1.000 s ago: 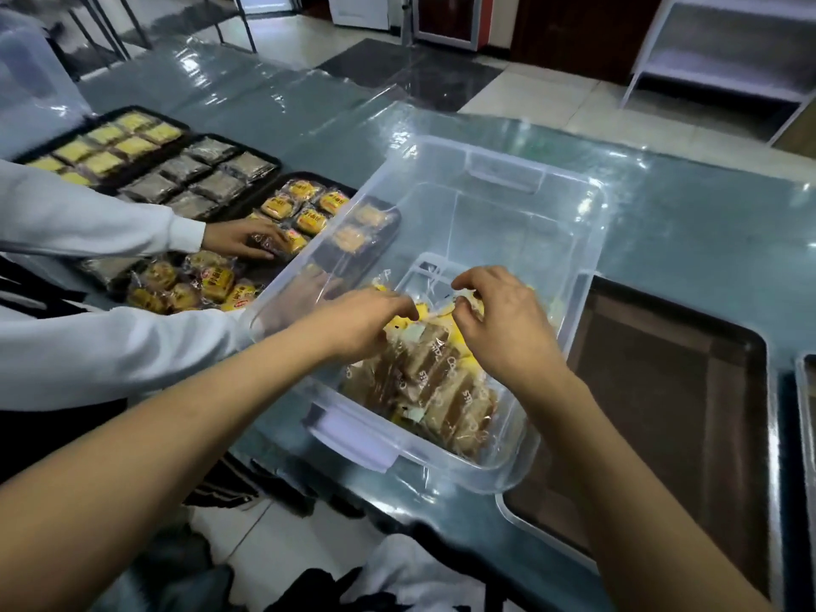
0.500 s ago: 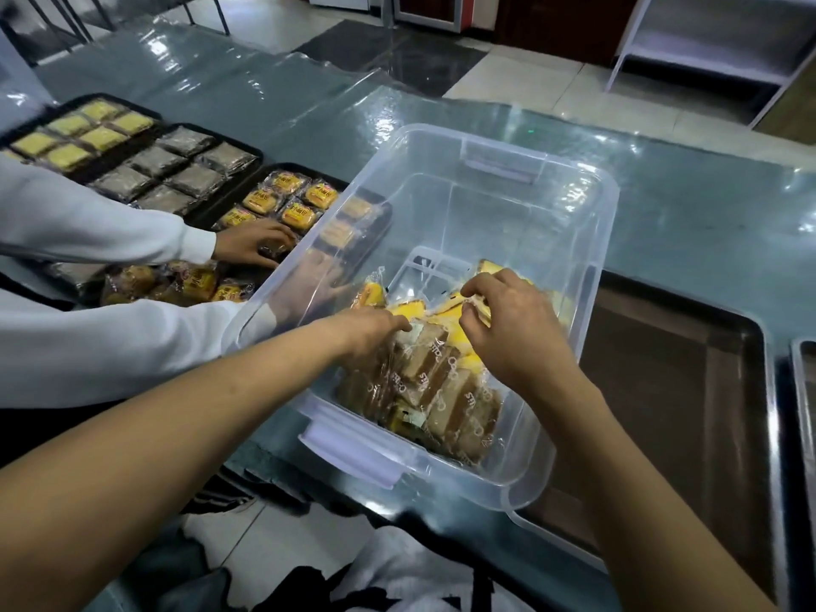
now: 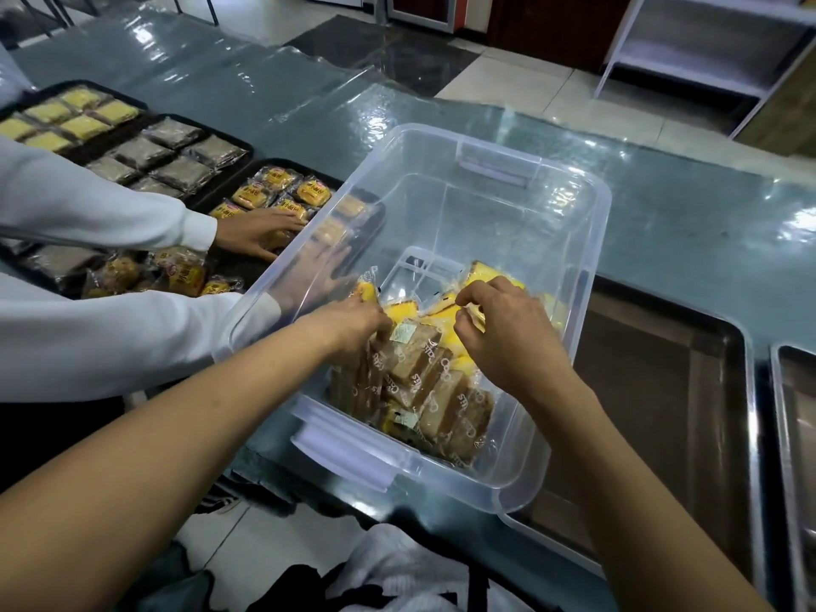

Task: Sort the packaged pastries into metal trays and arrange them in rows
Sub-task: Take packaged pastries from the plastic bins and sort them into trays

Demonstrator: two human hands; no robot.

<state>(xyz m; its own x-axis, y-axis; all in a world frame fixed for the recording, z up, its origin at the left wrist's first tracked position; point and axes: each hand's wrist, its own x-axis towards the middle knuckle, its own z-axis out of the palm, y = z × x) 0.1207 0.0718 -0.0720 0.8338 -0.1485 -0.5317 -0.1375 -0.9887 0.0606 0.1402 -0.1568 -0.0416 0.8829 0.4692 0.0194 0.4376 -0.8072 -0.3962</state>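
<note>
A clear plastic bin (image 3: 574,240) stands on the counter and holds wrapped brown cake slices (image 3: 424,382) and yellow cake packets (image 3: 446,313) at its near end. Both my hands are inside it. My left hand (image 3: 353,324) digs its curled fingers down among the brown slices, gripping them. My right hand (image 3: 508,333) pinches a yellow cake packet between thumb and fingers. An empty metal tray (image 3: 689,390) lies to the right, partly under the bin.
Another person in white sleeves (image 3: 110,214) arranges wrapped pastries on dark trays (image 3: 221,187) at the left, one hand (image 3: 256,234) against the bin's left side. A second metal tray (image 3: 795,435) shows at the right edge. A white shelf (image 3: 706,46) stands across the floor.
My left hand has pushed deeper among the brown slices. My right hand has stayed on the yellow packets. The other person's hand has slid toward the bin.
</note>
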